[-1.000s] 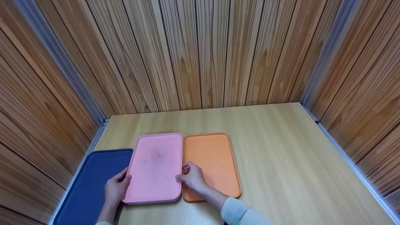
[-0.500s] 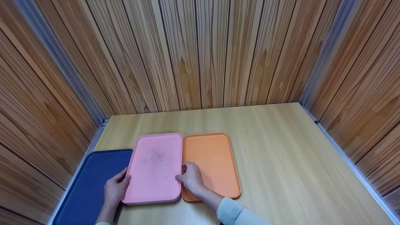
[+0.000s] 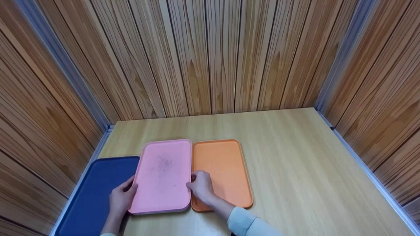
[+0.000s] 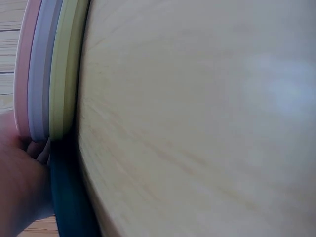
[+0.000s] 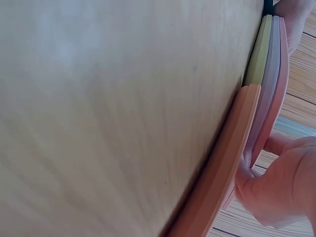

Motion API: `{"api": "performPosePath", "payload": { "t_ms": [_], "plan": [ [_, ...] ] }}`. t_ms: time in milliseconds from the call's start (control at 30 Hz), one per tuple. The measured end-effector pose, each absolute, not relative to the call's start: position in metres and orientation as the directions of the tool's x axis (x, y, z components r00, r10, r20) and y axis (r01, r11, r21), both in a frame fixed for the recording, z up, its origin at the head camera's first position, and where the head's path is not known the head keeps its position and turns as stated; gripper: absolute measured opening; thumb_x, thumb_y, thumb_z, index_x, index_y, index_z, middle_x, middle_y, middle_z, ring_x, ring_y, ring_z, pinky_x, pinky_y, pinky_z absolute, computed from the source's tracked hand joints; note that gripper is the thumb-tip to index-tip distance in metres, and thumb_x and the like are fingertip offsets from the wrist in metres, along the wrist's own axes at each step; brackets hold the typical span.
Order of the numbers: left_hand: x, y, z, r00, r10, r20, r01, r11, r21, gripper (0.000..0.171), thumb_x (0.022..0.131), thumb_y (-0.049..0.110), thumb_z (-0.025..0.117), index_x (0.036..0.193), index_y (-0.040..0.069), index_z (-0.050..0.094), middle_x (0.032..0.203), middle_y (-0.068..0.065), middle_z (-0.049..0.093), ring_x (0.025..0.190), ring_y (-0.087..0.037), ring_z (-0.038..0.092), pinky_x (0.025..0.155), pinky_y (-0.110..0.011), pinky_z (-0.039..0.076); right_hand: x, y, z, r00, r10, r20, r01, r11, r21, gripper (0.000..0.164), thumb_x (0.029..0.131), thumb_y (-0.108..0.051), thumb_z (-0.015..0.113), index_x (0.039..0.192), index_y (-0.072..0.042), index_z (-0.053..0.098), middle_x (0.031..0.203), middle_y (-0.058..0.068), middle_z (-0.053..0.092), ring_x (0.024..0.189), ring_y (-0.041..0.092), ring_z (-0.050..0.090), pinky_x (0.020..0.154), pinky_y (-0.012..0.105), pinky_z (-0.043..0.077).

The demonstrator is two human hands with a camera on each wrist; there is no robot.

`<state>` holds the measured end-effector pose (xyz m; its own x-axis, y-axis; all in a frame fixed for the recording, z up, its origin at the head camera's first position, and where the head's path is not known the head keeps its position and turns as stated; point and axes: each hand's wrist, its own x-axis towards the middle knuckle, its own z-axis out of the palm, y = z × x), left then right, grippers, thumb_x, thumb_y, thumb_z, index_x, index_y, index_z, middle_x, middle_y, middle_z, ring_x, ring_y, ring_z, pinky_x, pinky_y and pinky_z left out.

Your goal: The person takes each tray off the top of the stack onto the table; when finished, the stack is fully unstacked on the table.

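Observation:
A pink tray with dark scuffs tops a stack. Under it, a lilac tray and a yellow-green tray show in the left wrist view. My left hand grips the stack's left edge low down, thumb on the pink rim. On the opposite edge, my right hand pinches the rim, thumb at the pink tray's side and fingers curled. How many trays each hand holds I cannot tell. An orange tray lies close against the stack's right side, partly under my right hand.
A larger navy tray lies on the left of the wooden table, along its left edge. Wood-patterned walls with metal corner posts enclose the back and sides.
My right thumb has shifted slightly outward, to the right, on the pink rim, and my right forearm has moved a little left. The trays and left hand look unmoved.

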<state>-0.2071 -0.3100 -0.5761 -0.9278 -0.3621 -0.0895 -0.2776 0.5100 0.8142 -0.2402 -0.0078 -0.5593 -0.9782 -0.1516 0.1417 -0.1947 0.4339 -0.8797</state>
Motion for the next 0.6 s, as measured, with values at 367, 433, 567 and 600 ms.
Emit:
{"api": "performPosePath", "payload": {
  "t_ms": [367, 433, 567, 600],
  "plan": [
    [-0.2046, -0.3116, -0.5782, -0.937, -0.346, -0.043, -0.243, 0.562, 0.791, 0.048, 0.104, 0.039, 0.057, 0.142, 0.011, 0.060, 0.143, -0.022, 0.052, 0.137, -0.043, 0.044, 0.111, -0.057, 0.034, -0.2404, -0.0049, -0.5590, -0.987, -0.131, 0.092, -0.133, 0.350, -0.927, 0.017, 0.079, 0.015, 0.066, 0.076, -0.001, 0.070, 0.060, -0.003, 0.056, 0.050, 0.007, 0.052, 0.044, 0.020, 0.040],
    [-0.2045, -0.3118, -0.5783, -0.937, -0.348, -0.030, -0.239, 0.578, 0.780, 0.044, 0.104, 0.034, 0.058, 0.141, 0.010, 0.060, 0.142, -0.022, 0.053, 0.136, -0.042, 0.045, 0.111, -0.056, 0.034, -0.2407, -0.0034, -0.5587, -0.987, -0.130, 0.091, -0.131, 0.342, -0.931, 0.017, 0.080, 0.016, 0.065, 0.078, 0.000, 0.071, 0.060, -0.002, 0.056, 0.050, 0.007, 0.052, 0.044, 0.020, 0.040],
    [-0.2054, -0.3114, -0.5771, -0.944, -0.323, -0.064, -0.245, 0.560, 0.792, 0.047, 0.102, 0.029, 0.062, 0.144, 0.009, 0.057, 0.145, -0.024, 0.050, 0.138, -0.044, 0.041, 0.112, -0.057, 0.033, -0.2425, 0.0002, -0.5568, -0.991, -0.114, 0.074, -0.108, 0.329, -0.938, 0.018, 0.080, 0.016, 0.065, 0.088, 0.003, 0.075, 0.063, 0.000, 0.059, 0.053, 0.009, 0.053, 0.046, 0.020, 0.041],
    [-0.2058, -0.3112, -0.5769, -0.946, -0.316, -0.072, -0.246, 0.554, 0.795, 0.048, 0.101, 0.027, 0.063, 0.145, 0.008, 0.056, 0.145, -0.024, 0.049, 0.139, -0.044, 0.041, 0.112, -0.057, 0.033, -0.2431, 0.0013, -0.5567, -0.992, -0.110, 0.064, -0.096, 0.319, -0.943, 0.019, 0.081, 0.016, 0.065, 0.091, 0.004, 0.075, 0.064, 0.001, 0.061, 0.054, 0.009, 0.054, 0.047, 0.021, 0.042]
  ]
}}
